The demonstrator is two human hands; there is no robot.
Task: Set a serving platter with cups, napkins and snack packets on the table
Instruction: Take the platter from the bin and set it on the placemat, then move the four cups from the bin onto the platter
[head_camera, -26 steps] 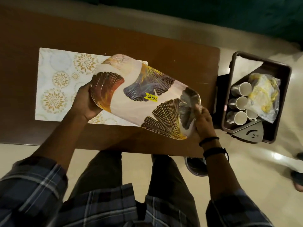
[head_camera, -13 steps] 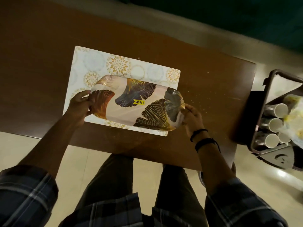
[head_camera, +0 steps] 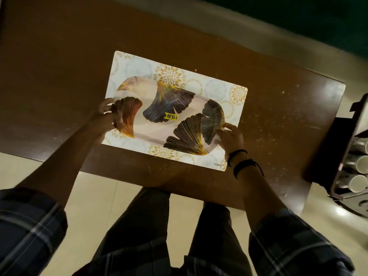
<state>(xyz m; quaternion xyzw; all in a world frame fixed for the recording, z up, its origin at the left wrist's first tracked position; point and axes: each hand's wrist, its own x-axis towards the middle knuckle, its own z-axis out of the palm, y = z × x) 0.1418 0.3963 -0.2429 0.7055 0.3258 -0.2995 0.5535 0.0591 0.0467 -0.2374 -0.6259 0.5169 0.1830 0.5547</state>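
An oblong serving platter [head_camera: 155,129] with gold, brown and dark fan-leaf patterns and a yellow price sticker lies on a white placemat [head_camera: 217,90] with gold flower prints, on the brown table [head_camera: 278,120]. My left hand [head_camera: 108,114] grips the platter's left end. My right hand [head_camera: 231,136] holds its right end by the rim. White cups [head_camera: 360,174] lie in a dark bin [head_camera: 356,124] at the far right, partly cut off by the frame edge. No napkins or snack packets show in this frame.
The bin stands on the floor just past the table's right edge. My legs are under the table's near edge. Pale floor tiles [head_camera: 93,196] lie in front of the table, and a dark green surface [head_camera: 298,18] runs behind it.
The platter came down from a tilted hold above the table and now lies on the placemat. The view shifted left, so the bin slid to the right edge.
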